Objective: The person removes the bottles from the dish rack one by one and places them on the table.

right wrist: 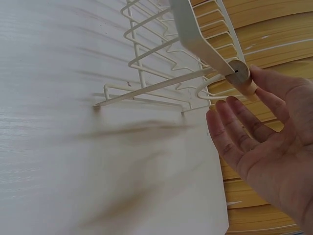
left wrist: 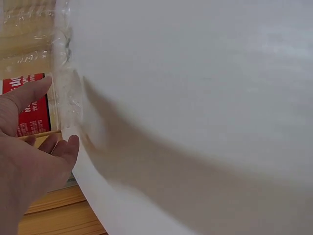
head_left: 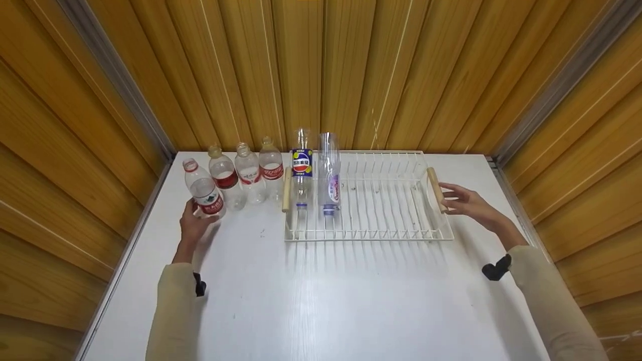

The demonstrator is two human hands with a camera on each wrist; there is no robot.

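At the left end of a row of bottles, my left hand grips the lower part of a clear plastic bottle with a red label. In the left wrist view, the thumb lies across the red label and the other fingers curl below. My right hand holds the right wooden handle of a white wire dish rack. Seen from the right wrist, the thumb meets the handle's end and the fingers bend beneath it.
Several other clear bottles, one with a dark red label, stand beside the held bottle. Two bottles stand neck-down inside the rack: one with a blue label, one with a purple-and-white label. Wood-look walls enclose the white table.
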